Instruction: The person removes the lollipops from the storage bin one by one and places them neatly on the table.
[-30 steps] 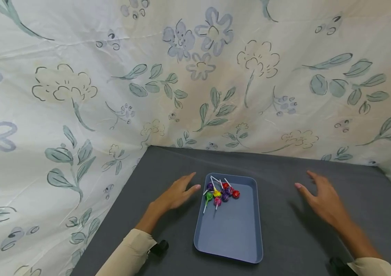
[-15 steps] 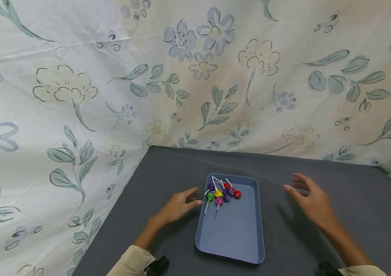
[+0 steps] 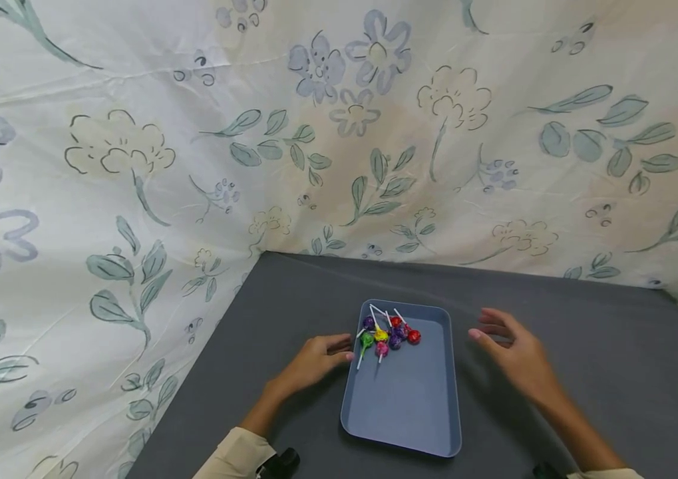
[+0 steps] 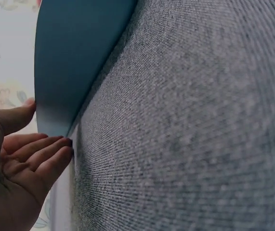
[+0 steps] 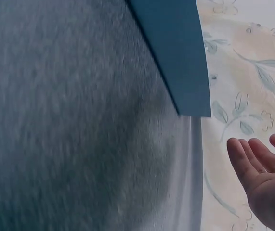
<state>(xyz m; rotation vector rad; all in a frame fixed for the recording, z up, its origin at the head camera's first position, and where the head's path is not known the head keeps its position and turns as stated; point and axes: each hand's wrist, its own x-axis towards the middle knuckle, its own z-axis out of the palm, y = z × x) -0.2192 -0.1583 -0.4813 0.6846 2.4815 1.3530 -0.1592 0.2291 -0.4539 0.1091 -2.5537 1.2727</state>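
Note:
A blue-grey rectangular tray point(image 3: 403, 409) lies on the dark cloth, its long sides running away from me. At its far left end several lollipops sit in a loose cluster, among them a yellow lollipop point(image 3: 381, 336), a green lollipop point(image 3: 366, 340) and a red lollipop point(image 3: 414, 337). My left hand point(image 3: 313, 362) is at the tray's left side, thumb at the rim and fingers low by the wall in the left wrist view; firm contact is hard to tell. My right hand point(image 3: 518, 359) hovers right of the tray, apart from it, fingers loosely bent and holding nothing.
Dark grey cloth point(image 3: 632, 372) covers the table around the tray. Behind and to the left hangs a pale curtain point(image 3: 315, 186) with flowers and leaves, meeting the table's far and left edges.
My right hand has moved left toward the tray. My left hand has come slightly right and down to the tray's left side, its fingers bending a little. Tray and lollipops stay put.

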